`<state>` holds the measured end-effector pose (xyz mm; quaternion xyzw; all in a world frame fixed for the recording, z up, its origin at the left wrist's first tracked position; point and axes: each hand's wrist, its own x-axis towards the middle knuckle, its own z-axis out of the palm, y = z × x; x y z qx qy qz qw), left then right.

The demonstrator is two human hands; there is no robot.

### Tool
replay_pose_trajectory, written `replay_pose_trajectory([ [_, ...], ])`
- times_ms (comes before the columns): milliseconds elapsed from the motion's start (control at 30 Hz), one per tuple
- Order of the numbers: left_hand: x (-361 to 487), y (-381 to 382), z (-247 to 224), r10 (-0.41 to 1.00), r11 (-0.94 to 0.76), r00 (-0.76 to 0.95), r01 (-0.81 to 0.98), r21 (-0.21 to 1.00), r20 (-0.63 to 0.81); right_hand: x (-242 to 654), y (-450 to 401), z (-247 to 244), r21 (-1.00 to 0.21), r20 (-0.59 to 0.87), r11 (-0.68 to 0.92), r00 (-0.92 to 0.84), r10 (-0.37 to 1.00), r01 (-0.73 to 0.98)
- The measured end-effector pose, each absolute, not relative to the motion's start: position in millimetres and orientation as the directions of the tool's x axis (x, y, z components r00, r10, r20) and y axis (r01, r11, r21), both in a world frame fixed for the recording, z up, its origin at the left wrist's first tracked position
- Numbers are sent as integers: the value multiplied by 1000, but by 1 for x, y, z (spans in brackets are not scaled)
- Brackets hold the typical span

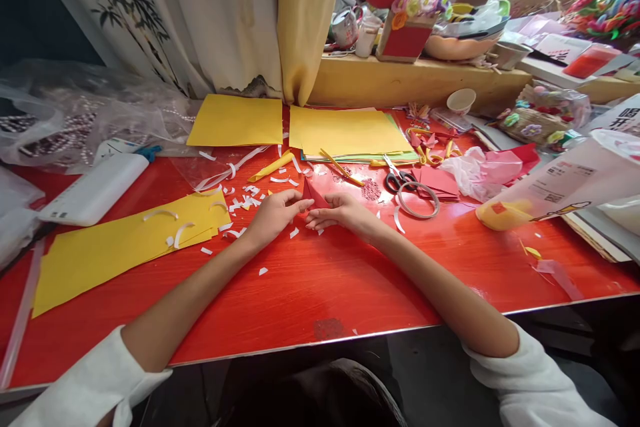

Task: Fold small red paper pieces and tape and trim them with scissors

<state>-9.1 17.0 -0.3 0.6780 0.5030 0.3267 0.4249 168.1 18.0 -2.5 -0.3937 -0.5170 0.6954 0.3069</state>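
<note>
A small folded piece of red paper (311, 195) is held between my two hands, above the middle of the red table. The fingers of my left hand (278, 212) pinch its left side. My right hand (341, 213) grips it from the right, with the fingertips of both hands almost meeting. A pointed fold of the paper stands up above the fingers, and its lower part is hidden behind them. White paper scraps (250, 201) lie scattered just left of my left hand. Scissors with black handles (399, 178) and a roll of tape (418, 200) rest to the right of my right hand.
Yellow sheets (235, 121) and a stack of yellow paper (345, 130) lie at the back. Yellow strips (125, 240) cover the left side. A leaning paper cup (555, 180), red paper squares (437, 181) and crumpled pink plastic (483, 172) occupy the right. The red table's (280, 320) front edge is near me.
</note>
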Motion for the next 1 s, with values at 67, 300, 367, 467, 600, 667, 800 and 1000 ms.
replay_pose_trajectory([
  [67,-9,17,1,961,-125,277,418,900,5,168,18,-3,-960,-228,-280,-504,833,-29],
  [300,-9,17,2,964,-115,267,404,907,3,168,17,0,-958,-237,-287,-510,827,-20],
  [367,-9,16,3,967,-114,255,418,901,4,168,17,0,-958,-243,-286,-507,827,-7],
  [467,-8,14,5,973,-99,232,442,892,-7,168,17,1,-961,-242,-276,-512,824,9],
  [600,-7,14,5,974,-98,227,458,883,-10,167,17,1,-964,-239,-266,-526,816,26],
  [667,-8,15,3,976,-114,218,468,877,11,167,15,2,-960,-250,-280,-540,804,28],
  [800,-9,16,-1,979,-138,201,489,861,43,172,16,8,-954,-286,-279,-591,754,104],
  [1000,-9,17,-1,980,-130,195,465,876,43,178,0,45,-744,392,371,-88,916,556],
])
